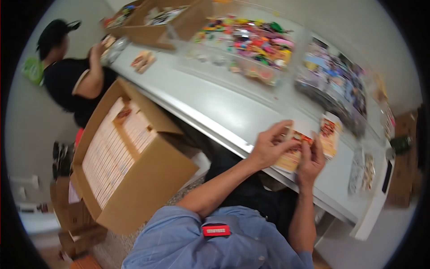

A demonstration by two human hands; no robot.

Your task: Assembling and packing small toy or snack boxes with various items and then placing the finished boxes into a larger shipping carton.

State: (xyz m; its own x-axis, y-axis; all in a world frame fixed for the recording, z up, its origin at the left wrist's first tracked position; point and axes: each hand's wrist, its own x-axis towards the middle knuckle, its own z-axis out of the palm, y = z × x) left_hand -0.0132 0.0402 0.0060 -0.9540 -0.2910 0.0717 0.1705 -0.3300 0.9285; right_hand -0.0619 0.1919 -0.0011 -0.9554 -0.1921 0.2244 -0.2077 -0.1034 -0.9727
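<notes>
Over the white table, my left hand (270,147) and my right hand (310,162) come together with bent fingers around a small red-and-orange printed packet (303,137). Thumbs and fingertips pinch it from both sides; fingers cover part of it, and its exact kind is unclear. Directly below lie similar yellow-orange printed packets (287,161) near the table's front edge. Just right of my right hand rests another pile of these packets (330,134).
A clear bin of colourful small toys (264,45) and a bin of wrapped pieces (333,74) stand behind. An open carton (150,181) packed with rows of packets is at left. A person in dark clothes (74,85) works at the table's far left end, near another box (179,24).
</notes>
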